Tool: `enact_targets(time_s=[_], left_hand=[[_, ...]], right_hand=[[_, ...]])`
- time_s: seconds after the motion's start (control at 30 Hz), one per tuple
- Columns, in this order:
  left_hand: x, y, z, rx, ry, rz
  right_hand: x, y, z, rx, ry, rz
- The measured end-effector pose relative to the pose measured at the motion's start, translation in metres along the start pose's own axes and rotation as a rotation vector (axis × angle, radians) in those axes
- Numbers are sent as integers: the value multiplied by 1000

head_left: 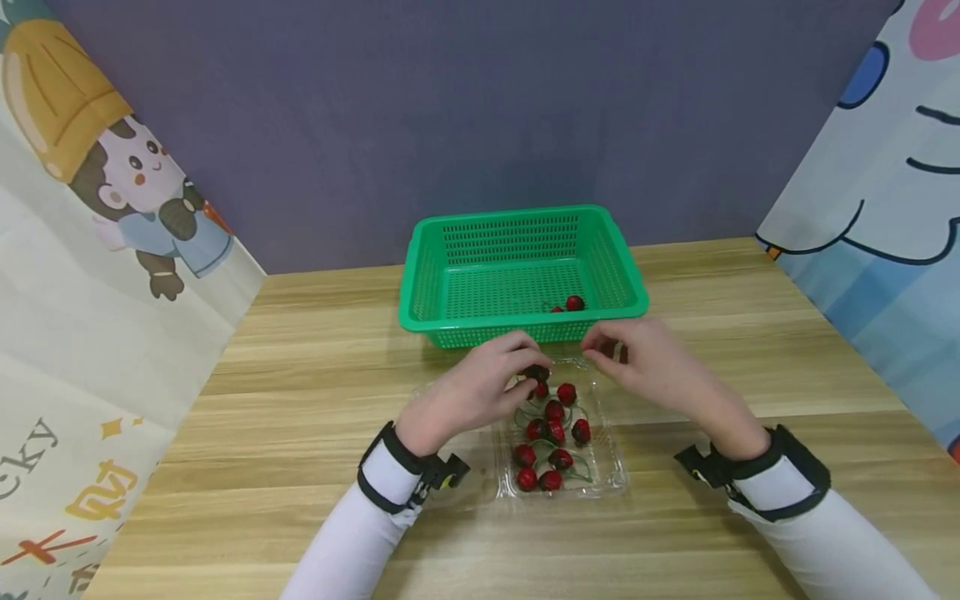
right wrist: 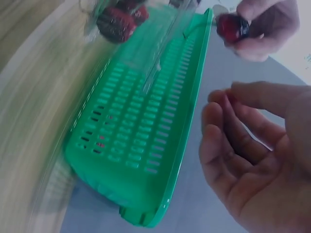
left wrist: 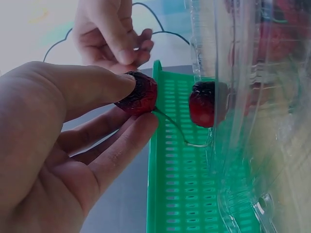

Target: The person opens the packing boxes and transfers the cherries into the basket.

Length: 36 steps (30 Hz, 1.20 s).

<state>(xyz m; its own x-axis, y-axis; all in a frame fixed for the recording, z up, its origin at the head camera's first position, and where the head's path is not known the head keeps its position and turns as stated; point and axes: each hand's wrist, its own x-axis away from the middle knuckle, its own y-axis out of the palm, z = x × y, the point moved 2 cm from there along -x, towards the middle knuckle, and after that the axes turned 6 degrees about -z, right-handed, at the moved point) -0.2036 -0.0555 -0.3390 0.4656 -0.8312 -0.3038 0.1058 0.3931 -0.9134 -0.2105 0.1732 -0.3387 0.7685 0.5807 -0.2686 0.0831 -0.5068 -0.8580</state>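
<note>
Between thumb and fingers, my left hand [head_left: 480,379] pinches a dark red cherry [left wrist: 141,94] over the far end of a clear plastic tray [head_left: 611,475]. A thin stem [left wrist: 177,128] trails from the fruit, plain in the left wrist view. Several more red cherries [head_left: 554,431] with green stems lie in the tray. My right hand [head_left: 637,354] hovers at the tray's far right corner, by the near rim of a green basket [head_left: 510,221]. Its fingers are loosely curled, thumb close to the index fingertip, and no fruit shows between them [right wrist: 252,141].
The green basket stands just beyond the tray and holds a few cherries [head_left: 574,303] in its near right part. Wooden tabletop [head_left: 315,400] stretches to both sides. A dark grey panel [head_left: 525,108] rises behind, with printed cloths [head_left: 82,333] at left and right.
</note>
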Motion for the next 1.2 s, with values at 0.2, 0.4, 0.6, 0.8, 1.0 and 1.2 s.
enact_targets(time_s=[0.2,0.4,0.6,0.8,1.0,1.2], left_hand=[[-2,-5,-1,2,19,51],[-2,-7,-1,7,32,100],[-2,-12,-1,10,51,202],[-1,-19,-1,-5,57,325],[1,-23,-5,-6,41,423],[4,-28,-10,-30,-16,553]], right_hand=[[-1,10,-8,20,-50,-119],[2,23,-13,-11,-45,-198],[2,36,-20,31,-99,-214],[2,50,-27,137,-187,-257],[3,61,-30,137,-244,-266],[4,67,-30,151,-258,-264]])
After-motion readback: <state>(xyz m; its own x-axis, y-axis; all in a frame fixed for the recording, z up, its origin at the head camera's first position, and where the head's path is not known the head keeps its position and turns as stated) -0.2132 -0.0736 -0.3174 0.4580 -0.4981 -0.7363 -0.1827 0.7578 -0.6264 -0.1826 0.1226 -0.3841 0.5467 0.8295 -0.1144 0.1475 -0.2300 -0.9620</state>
